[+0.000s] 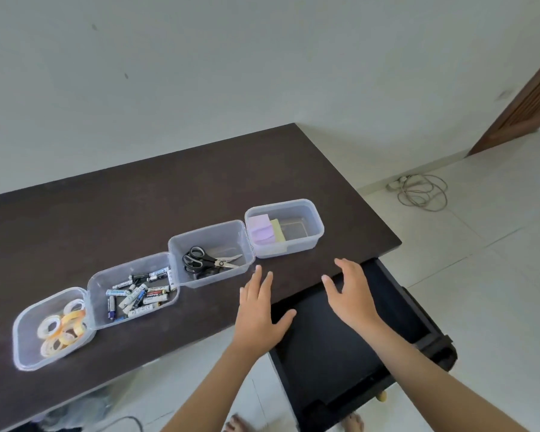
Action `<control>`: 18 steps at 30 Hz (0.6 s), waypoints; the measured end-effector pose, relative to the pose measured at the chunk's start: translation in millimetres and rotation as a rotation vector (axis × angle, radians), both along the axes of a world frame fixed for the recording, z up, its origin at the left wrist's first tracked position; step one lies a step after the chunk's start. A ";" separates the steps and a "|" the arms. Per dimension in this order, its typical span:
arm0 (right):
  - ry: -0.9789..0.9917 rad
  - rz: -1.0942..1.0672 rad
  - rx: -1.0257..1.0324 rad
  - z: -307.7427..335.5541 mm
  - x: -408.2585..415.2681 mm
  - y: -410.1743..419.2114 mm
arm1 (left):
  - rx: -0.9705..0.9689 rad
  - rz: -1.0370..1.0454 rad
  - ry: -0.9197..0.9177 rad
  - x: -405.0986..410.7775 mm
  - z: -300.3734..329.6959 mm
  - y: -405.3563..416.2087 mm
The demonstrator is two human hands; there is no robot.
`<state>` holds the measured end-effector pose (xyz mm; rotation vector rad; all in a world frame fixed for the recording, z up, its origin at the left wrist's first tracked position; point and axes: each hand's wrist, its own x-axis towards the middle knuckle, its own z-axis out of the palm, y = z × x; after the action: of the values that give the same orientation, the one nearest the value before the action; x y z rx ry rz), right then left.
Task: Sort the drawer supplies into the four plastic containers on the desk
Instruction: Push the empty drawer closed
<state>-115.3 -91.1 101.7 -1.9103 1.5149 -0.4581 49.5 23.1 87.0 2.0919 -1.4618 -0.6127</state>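
Both your grips are spread wide and hold nothing, your right hand [351, 296] over the open drawer [340, 347], which looks bare, your left hand [259, 313] at the worktop [169, 188] edge nearest the scissors [211, 260] container [211, 252], supplies already sorted.

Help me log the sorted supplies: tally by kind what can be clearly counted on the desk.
Plastic containers: 4
Scissors: 2 pairs, it seems
Sticky-note pads: 2 visible colours, purple and yellow
Tape rolls: about 6, overlapping
Batteries: piled, too many to count surely
Total countable: about 14
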 end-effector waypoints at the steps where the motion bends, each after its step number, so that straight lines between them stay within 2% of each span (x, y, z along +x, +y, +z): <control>1: 0.005 -0.023 0.019 -11.6 -13.5 13.6 | 0.036 0.005 0.013 -10.8 -6.8 11.3; 6: 0.222 -0.147 0.061 -62.7 -76.9 75.4 | 0.220 0.138 0.079 -70.8 -45.2 56.2; 9: 0.240 -0.244 0.092 -83.6 -111.1 105.9 | 0.286 0.253 0.109 -110.5 -61.9 76.4; 14: -0.014 -0.427 0.391 -106.2 -147.8 114.9 | 0.397 0.443 0.170 -163.6 -80.3 96.3; 18: -0.289 -0.343 0.694 -106.5 -158.9 108.2 | 0.330 0.656 0.437 -182.3 -85.0 104.1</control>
<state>-274.2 17.1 -4.8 -1.0148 1.5417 -0.2820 -132.8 127.3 2.0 2.3032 -0.4116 -0.9935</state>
